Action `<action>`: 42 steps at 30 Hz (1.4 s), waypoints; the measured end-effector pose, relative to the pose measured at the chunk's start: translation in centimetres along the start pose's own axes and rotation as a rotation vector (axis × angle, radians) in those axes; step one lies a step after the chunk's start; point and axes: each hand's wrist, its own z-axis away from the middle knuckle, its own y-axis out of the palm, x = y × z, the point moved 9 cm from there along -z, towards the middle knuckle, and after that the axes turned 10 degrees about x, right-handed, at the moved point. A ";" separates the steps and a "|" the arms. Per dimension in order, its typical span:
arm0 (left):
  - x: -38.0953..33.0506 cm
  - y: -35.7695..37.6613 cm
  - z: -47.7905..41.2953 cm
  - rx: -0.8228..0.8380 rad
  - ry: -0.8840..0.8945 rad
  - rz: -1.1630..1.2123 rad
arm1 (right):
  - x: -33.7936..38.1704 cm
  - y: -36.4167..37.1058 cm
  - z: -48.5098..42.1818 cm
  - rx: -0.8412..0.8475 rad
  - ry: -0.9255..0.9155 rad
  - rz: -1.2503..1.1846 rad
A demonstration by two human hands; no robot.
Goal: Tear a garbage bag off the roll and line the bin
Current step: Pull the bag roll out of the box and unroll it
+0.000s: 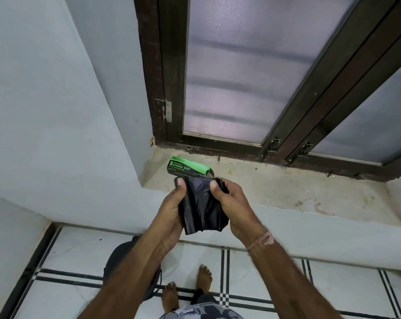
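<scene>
A folded black garbage bag [200, 206] hangs between both hands in front of the window sill. My left hand [172, 210] pinches its top left corner with the thumb on top. My right hand [233, 203] grips its top right edge. Behind them, the roll of garbage bags [188, 168] in a green and black wrapper lies on the sill. A dark round bin [126, 270] stands on the floor below, mostly hidden by my left forearm.
The stone window sill [287, 192] runs to the right under a dark-framed frosted window [241, 77]. A white wall [45, 111] closes the left side. My bare feet [185, 288] stand on white floor tiles with black lines.
</scene>
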 end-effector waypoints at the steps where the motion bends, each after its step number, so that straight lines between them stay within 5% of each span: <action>1: 0.1 -0.2 0.0 -0.006 -0.002 0.009 | -0.1 -0.4 -0.1 -0.020 0.005 0.011; 8: 0.3 0.0 0.1 -0.021 -0.021 0.049 | -0.3 -0.2 -0.3 -0.063 0.034 -0.117; 13: 0.0 0.1 0.0 -0.005 -0.002 0.023 | 0.7 1.0 0.1 0.087 0.003 -0.047; 25: 0.5 -0.4 -0.3 -0.041 -0.042 0.026 | -0.3 -0.7 -0.6 -0.106 0.063 0.005; 32: 0.2 -0.2 -0.3 -0.038 -0.029 0.002 | -0.1 0.7 -0.5 0.062 0.047 -0.014; 42: 0.3 -0.8 -0.5 -0.048 -0.037 -0.006 | -1.0 -0.8 -1.5 -0.033 0.050 -0.011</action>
